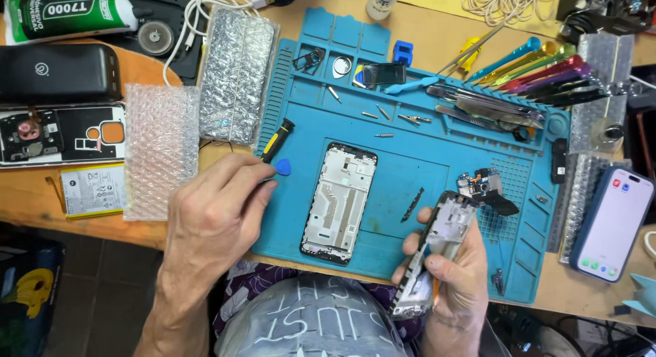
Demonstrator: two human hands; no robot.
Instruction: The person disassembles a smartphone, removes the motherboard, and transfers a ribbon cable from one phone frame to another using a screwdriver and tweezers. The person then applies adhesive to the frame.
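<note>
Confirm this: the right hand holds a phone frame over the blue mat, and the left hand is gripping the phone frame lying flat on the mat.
Not quite. In the head view the left hand grips a black-and-yellow screwdriver, not the flat phone frame, which lies untouched on the blue mat. The right hand does hold a phone frame.

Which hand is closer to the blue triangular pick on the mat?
Left. The left hand has its fingertips right beside the blue pick. The right hand is far off to the pick's right, holding a phone frame.
</note>
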